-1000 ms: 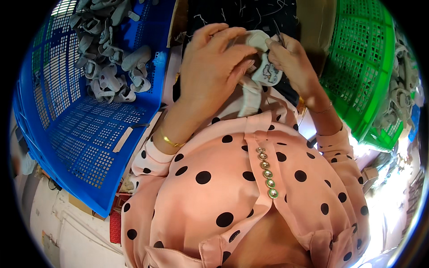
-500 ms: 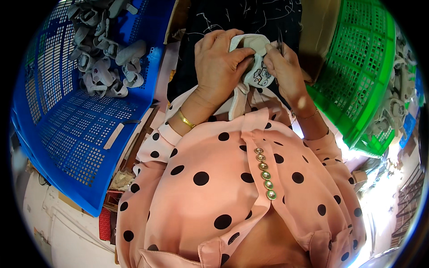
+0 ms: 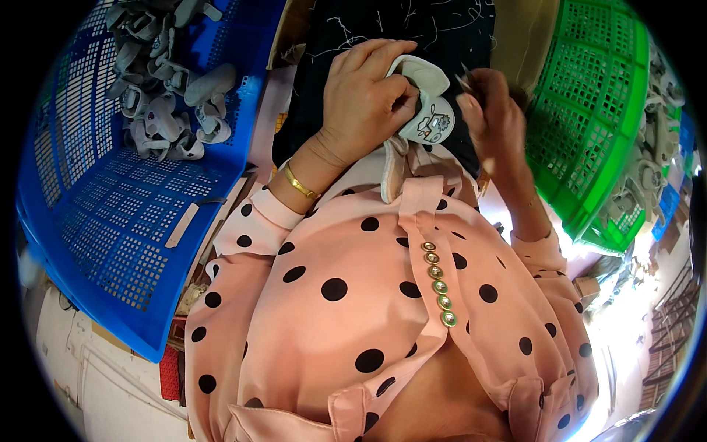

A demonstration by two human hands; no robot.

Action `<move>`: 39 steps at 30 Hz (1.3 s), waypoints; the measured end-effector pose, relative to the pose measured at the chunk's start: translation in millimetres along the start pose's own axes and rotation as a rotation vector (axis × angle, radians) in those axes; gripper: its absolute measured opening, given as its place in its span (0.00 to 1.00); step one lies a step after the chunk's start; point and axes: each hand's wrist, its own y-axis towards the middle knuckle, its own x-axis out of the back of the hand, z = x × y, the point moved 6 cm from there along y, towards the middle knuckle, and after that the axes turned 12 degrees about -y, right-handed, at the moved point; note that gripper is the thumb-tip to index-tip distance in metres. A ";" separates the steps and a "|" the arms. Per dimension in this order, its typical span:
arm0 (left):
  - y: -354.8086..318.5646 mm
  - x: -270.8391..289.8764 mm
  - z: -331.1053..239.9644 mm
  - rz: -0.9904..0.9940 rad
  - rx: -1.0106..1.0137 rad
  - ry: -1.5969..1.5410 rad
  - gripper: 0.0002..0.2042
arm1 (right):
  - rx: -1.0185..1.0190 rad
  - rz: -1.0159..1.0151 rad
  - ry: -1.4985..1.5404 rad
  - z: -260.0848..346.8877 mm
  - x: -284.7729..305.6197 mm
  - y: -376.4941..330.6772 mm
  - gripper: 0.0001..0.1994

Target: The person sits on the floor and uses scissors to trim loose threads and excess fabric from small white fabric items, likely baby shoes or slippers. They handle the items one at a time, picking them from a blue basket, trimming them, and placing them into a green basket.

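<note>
My left hand [image 3: 366, 96] grips a small white child's shoe [image 3: 431, 127] above my lap, its thumb hooked at the opening. A colourful cartoon print marks the shoe's side, and a pale strap-like part [image 3: 393, 173] hangs below it. To the right, a short gap from the shoe, my right hand [image 3: 495, 118] is closed around a small metal tool with pointed tips [image 3: 464, 79]. Most of this tool is hidden inside the fingers, and the hand is slightly blurred.
At left stands a blue perforated basket [image 3: 140, 236] with several small grey-white shoes [image 3: 166, 118] in it. A green perforated basket [image 3: 589, 125] rises at right, with more shoes [image 3: 648, 177] beyond it. Loose white threads [image 3: 361, 33] lie on the dark cloth over my lap.
My right hand has drawn away from the shoe to the right, and the tool's tips now show. My left hand still holds the shoe in nearly the same place.
</note>
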 end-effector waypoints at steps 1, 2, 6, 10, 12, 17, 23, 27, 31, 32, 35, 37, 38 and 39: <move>-0.7 0.6 0.1 0.004 0.004 0.000 0.04 | 0.082 0.048 -0.136 9.6 9.5 1.3 0.20; -1.0 1.7 0.1 0.002 0.005 0.001 0.04 | 0.164 0.095 -0.273 18.4 16.5 1.6 0.21; 1.2 -0.2 1.0 0.008 -0.001 -0.015 0.03 | 0.493 0.197 -0.718 44.9 17.7 5.4 0.22; 1.9 -1.7 1.4 0.016 0.015 -0.004 0.03 | 0.616 0.343 -0.932 56.1 9.1 15.9 0.20; 1.7 -1.2 2.9 0.018 0.019 0.002 0.03 | 0.652 0.379 -0.924 61.8 5.5 19.8 0.17; 2.7 -0.7 3.4 0.003 0.020 0.005 0.03 | 0.727 0.598 -1.093 63.9 -11.5 21.8 0.16; 3.7 -0.7 4.8 0.007 0.026 0.009 0.03 | 0.733 0.578 -1.106 72.9 -15.0 22.7 0.13; 4.7 -1.1 4.7 0.036 0.032 0.017 0.05 | 0.711 0.692 -1.142 76.6 -21.3 25.0 0.07; 6.2 -1.7 4.5 0.032 0.025 0.022 0.06 | 0.704 0.872 -1.108 78.7 -27.0 30.5 0.04; 6.6 -1.8 4.5 0.035 0.025 0.023 0.05 | 0.712 0.850 -1.090 79.7 -27.0 32.1 0.03; 6.4 -1.2 4.3 0.047 0.028 0.011 0.05 | 0.737 0.791 -0.996 80.7 -24.9 35.5 0.03; 4.2 2.5 5.8 0.052 0.040 -0.010 0.06 | 0.762 0.759 -0.877 77.1 -18.7 39.0 0.04; 3.0 6.9 6.7 0.064 0.059 -0.087 0.05 | 0.717 0.704 -0.872 75.6 -10.9 41.8 0.07; 2.7 13.0 6.8 0.078 0.070 -0.171 0.05 | 0.663 0.650 -0.872 74.4 0.7 42.0 0.10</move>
